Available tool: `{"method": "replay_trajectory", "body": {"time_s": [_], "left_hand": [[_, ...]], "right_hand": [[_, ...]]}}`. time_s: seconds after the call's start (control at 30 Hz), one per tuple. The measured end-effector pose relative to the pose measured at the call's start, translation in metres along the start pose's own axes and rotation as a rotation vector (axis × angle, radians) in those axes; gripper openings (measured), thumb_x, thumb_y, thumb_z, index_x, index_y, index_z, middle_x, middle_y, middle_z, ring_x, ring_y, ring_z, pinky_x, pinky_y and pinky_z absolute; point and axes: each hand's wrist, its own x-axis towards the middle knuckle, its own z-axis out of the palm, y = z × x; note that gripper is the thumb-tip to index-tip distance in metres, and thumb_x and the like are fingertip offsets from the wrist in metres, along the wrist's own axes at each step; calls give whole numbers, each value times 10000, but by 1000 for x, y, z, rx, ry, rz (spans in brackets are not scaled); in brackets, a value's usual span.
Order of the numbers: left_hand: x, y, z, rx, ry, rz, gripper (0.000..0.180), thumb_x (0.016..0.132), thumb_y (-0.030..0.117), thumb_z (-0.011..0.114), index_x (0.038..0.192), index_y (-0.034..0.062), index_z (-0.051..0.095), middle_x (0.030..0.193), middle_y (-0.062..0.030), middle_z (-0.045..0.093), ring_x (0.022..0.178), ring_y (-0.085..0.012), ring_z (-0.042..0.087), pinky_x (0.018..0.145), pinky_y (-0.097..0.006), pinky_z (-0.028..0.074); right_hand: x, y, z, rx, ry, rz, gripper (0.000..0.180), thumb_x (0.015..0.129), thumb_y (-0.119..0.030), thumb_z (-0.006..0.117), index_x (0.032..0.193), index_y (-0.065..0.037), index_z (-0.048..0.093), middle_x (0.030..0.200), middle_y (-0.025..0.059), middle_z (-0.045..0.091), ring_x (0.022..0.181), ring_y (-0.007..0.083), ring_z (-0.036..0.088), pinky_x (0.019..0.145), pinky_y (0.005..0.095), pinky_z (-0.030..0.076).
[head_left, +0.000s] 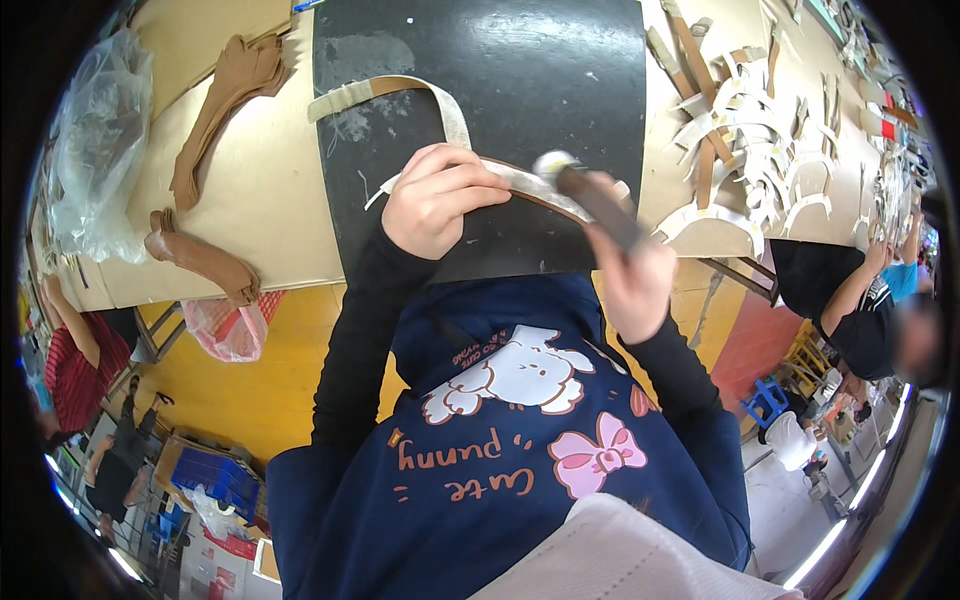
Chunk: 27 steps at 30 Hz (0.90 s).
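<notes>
On the black work mat (520, 80), my left hand (437, 203) pinches a curved strip (530, 185), pale on its upper face with a brown edge. A long pale band (450, 115) with a brown stretch arcs up and left from beneath that hand. My right hand (635, 285) is closed around a hammer (603, 208), blurred by motion. The hammer's shiny round head (555, 165) hovers over or touches the strip; I cannot tell which.
Stacked brown leather pieces (225, 105) and more brown pieces (205, 260) lie left, beside a clear plastic bag (98, 150). Many pale and brown strips (740, 140) are heaped right. A pink bag (228, 328) hangs below the table edge. Other people sit at both sides.
</notes>
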Motion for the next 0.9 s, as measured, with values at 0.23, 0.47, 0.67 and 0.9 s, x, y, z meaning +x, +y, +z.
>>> {"method": "replay_trajectory", "body": {"time_s": [0.23,0.47,0.67,0.9], "left_hand": [[7,8,6,292,-76,45,361,729,68,632,1035,203,768,1039,59,665,1040,-198,590,954,-376,461],[8,10,7,314,-101,32,339,772,78,629,1056,214,755,1065,65,662,1029,-186,585,972,-389,454],[6,19,17,416,-115,76,307,820,136,620,1101,184,733,1126,64,668,1092,-180,590,1014,-405,446],[3,43,28,535,-105,-39,422,819,167,604,1220,250,707,1136,41,649,1113,-187,587,1035,-438,447]], "right_hand": [[-12,19,-10,150,133,19,394,939,-52,642,1328,-114,640,796,160,673,658,227,678,594,324,503],[-15,26,-18,-172,-57,140,449,932,-67,639,1370,-161,609,902,121,717,662,284,681,593,374,522],[-26,36,-9,-145,-141,60,499,887,-41,630,1378,-124,602,733,134,616,607,299,642,553,407,495],[-32,41,-16,-20,68,-33,499,896,-58,631,1375,-199,616,747,109,619,610,286,634,553,396,492]]}}
